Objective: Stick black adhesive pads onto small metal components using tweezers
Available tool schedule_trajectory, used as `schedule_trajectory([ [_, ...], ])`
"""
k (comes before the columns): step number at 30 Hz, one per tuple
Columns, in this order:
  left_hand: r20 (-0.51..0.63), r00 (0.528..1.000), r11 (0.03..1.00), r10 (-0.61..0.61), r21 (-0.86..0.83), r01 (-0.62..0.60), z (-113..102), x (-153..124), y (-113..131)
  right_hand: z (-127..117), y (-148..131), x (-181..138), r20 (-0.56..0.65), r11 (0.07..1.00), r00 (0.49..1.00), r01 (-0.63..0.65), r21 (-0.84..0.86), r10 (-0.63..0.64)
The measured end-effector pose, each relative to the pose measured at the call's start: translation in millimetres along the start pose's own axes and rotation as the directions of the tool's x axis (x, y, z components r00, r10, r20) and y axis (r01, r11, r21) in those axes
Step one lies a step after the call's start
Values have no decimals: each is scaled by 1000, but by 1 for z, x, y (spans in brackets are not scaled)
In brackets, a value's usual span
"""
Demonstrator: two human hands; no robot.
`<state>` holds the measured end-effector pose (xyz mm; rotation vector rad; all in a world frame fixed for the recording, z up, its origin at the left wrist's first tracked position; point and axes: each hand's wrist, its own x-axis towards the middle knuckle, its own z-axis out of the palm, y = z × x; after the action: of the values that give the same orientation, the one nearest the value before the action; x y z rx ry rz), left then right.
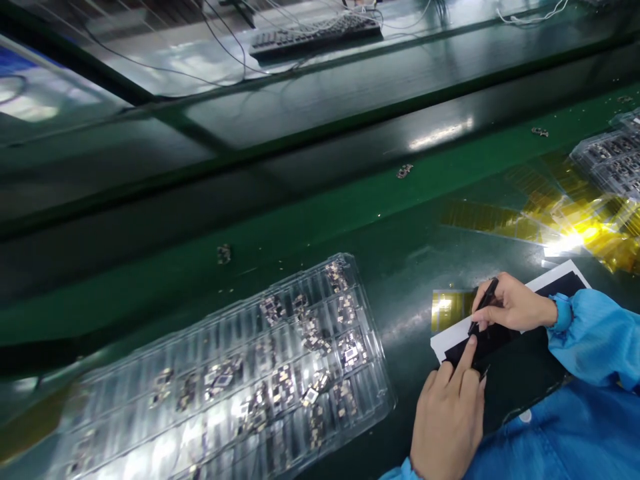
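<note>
My right hand (515, 307) is closed around black tweezers (484, 303), their tip down on a black sheet (493, 337) that lies on a white backing card (545, 280). The forefinger of my left hand (450, 413) presses on the same black sheet, just below the tweezer tip, while its other fingers are curled. Both arms wear blue sleeves. To the left lies a clear plastic tray (225, 387) with several small electronic parts in its pockets.
Yellow film strips (550, 220) lie to the right on the green bench. A second tray of parts (613, 157) sits at the far right. Loose small parts (404, 171) lie on the bench. A keyboard (315, 33) and cables are at the back.
</note>
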<state>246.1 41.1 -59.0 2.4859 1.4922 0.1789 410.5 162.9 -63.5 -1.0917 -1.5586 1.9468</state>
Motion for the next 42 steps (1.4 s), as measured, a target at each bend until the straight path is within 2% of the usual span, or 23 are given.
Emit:
schedule_trajectory([
  [4,2,999,996,-32,-81,32,-1,-1,0,1,3,0,-48,997,999,8,82,-4],
  [6,-22,997,969,-75,-237,68,-3,-6,-3,0,5,2,-119,986,993,30,163,-11],
  [8,-81,970,869,-230,-465,167,-6,-11,-11,-2,7,6,-226,962,974,79,262,-18],
  [9,-107,925,780,-364,-579,239,-7,-12,-17,-3,7,8,-291,943,957,112,314,-17],
  [10,-113,848,663,-518,-680,314,-8,-11,-23,-4,6,9,-353,921,936,145,361,-9],
  [11,-88,751,524,-655,-769,367,-8,-8,-28,-5,5,11,-408,900,913,175,400,4],
  [12,-36,659,376,-751,-844,382,-9,-3,-33,-5,3,12,-452,882,892,198,429,19],
  [13,35,594,229,-803,-903,364,-9,6,-36,-4,2,13,-486,868,873,218,447,31],
  [14,115,567,91,-816,-942,323,-10,16,-39,-2,0,13,-511,857,859,234,459,38],
  [15,196,572,-37,-797,-960,277,-10,27,-40,1,0,12,-526,848,849,249,468,41],
  [17,322,617,-251,-718,-947,202,-10,50,-40,9,0,12,-545,834,837,273,480,40],
  [18,368,633,-329,-682,-926,184,-9,59,-39,14,1,12,-549,830,835,281,482,36],
  [20,424,653,-423,-628,-890,171,-7,73,-36,21,5,14,-554,834,832,287,472,27],
  [22,432,659,-443,-616,-881,164,-4,79,-35,25,10,17,-568,850,823,296,435,4],
  [25,411,666,-423,-623,-893,155,-1,79,-35,27,14,20,-590,868,807,312,386,-28],
  [30,412,654,-443,-634,-887,130,-5,74,-37,22,9,17,-569,859,822,305,411,-19],
  [33,428,644,-506,-634,-860,73,-8,72,-40,18,3,15,-567,836,823,331,438,-28],
  [37,489,657,-615,-574,-787,49,-9,74,-43,16,0,13,-562,821,826,345,455,-36],
  [39,473,652,-586,-593,-809,54,-10,76,-44,15,-1,13,-555,819,831,350,455,-46],
  [42,434,629,-491,-645,-866,94,-14,79,-42,12,-1,11,-551,824,832,356,440,-65],
])
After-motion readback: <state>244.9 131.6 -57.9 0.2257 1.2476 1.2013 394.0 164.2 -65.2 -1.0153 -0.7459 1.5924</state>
